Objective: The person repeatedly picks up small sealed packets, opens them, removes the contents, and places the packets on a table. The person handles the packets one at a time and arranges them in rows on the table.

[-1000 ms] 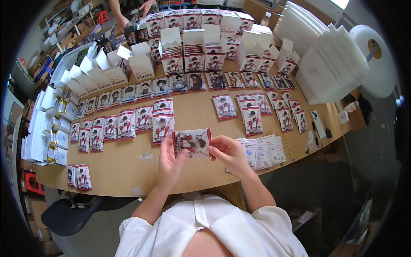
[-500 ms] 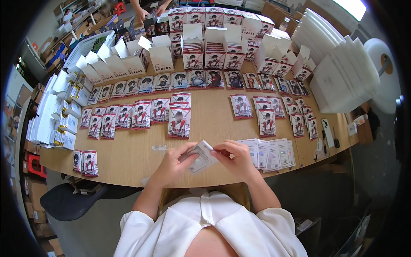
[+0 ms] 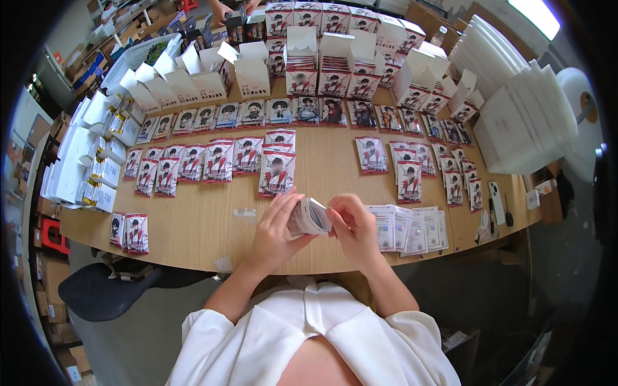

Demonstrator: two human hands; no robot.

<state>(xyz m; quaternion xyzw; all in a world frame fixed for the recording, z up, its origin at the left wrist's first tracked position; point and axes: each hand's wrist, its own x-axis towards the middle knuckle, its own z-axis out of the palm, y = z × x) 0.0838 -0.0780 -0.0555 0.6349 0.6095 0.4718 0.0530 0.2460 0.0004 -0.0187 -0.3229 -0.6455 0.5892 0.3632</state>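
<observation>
Above the front of the table, my left hand [image 3: 275, 230] is wrapped round a small bundle of white-backed card packs [image 3: 305, 220], which bows outward in the grip. My right hand [image 3: 356, 226] pinches at the bundle's right edge, its fingertips partly hiding what they hold. To the right of that hand lie several similar packs face down [image 3: 417, 233], overlapping in a row. Just beyond my left fingers is a red-and-white card pack [image 3: 277, 172], face up on another one.
Rows of face-up packs [image 3: 219, 159] cross the table [image 3: 325, 164]. Behind stand open white boxes [image 3: 252, 77] and filled display boxes [image 3: 335, 83]. White cartons [image 3: 84, 151] line the left, foam sheets [image 3: 521, 122] the right, near a phone [image 3: 496, 202]. Another person's hands [image 3: 222, 11] show at the back.
The bundle has turned more upright and now bows in my left hand. My right hand has shifted slightly at its edge. The whole view has tilted a little.
</observation>
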